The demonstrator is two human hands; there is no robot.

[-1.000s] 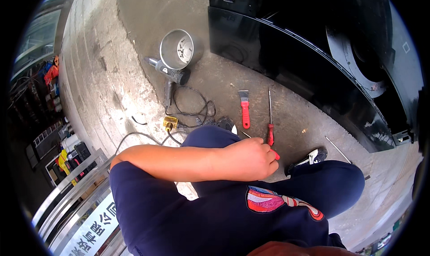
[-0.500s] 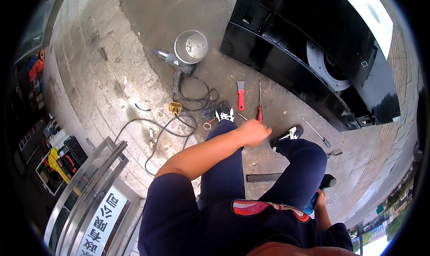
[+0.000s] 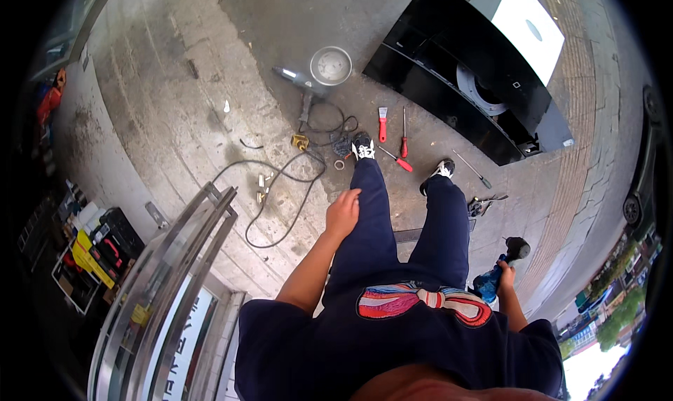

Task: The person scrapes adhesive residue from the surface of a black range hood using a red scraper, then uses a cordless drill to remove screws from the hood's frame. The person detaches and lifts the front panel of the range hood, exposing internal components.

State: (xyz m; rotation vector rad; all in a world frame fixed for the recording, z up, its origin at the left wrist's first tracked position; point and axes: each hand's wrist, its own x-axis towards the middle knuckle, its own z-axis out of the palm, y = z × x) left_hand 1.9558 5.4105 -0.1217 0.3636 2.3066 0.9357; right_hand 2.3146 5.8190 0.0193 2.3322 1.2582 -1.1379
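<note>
My left hand [image 3: 343,212] is beside my left thigh, its fingers loosely curled, with nothing visible in them. Low on the right, my right hand [image 3: 505,277] is wrapped round a blue power tool [image 3: 485,286] with a round black head [image 3: 517,248]. On the ground before my shoes lie a red-handled scraper [image 3: 382,125], a red-handled screwdriver [image 3: 404,139] and a second red-handled screwdriver [image 3: 397,159]. To their right is a long screwdriver with a green handle [image 3: 485,182].
A large black appliance [image 3: 449,92] with a round opening stands ahead right, a white panel [image 3: 529,33] behind it. Ahead left are a heat gun [image 3: 308,84], a metal bowl [image 3: 331,66] and a looping cable [image 3: 277,171]. A metal-framed door [image 3: 175,282] stands left.
My left hand has drawn back left from between my knees to my thigh. The view has risen, and the ground tools look smaller. The right hand still holds the power tool.
</note>
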